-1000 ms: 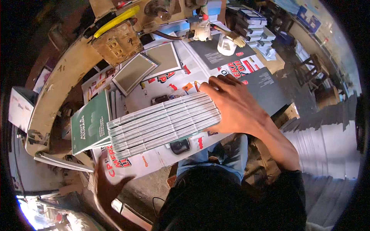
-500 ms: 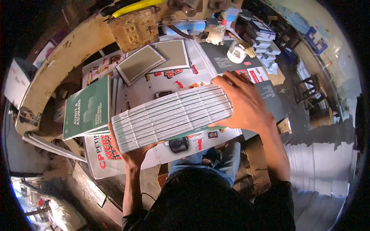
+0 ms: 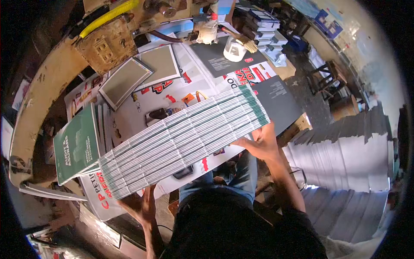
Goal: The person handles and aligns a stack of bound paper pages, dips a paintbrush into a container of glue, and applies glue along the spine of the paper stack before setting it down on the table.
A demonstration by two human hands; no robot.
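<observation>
Shifted lower, the right hand now grasps a long white-and-green stack of stitched paper booklets over the front edge of the poster-covered worktop; the half-hidden left hand seemingly grips its lower left.

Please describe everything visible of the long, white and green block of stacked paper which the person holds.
The long, white and green block of stacked paper shows a ribbed edge: many narrow strips, crossed by several rows resembling thread. The ends look greener, especially the right. It slants, right end higher in the picture, above the printed white sheet. The left hand holds its lower left side, the right hand its right end.
</observation>
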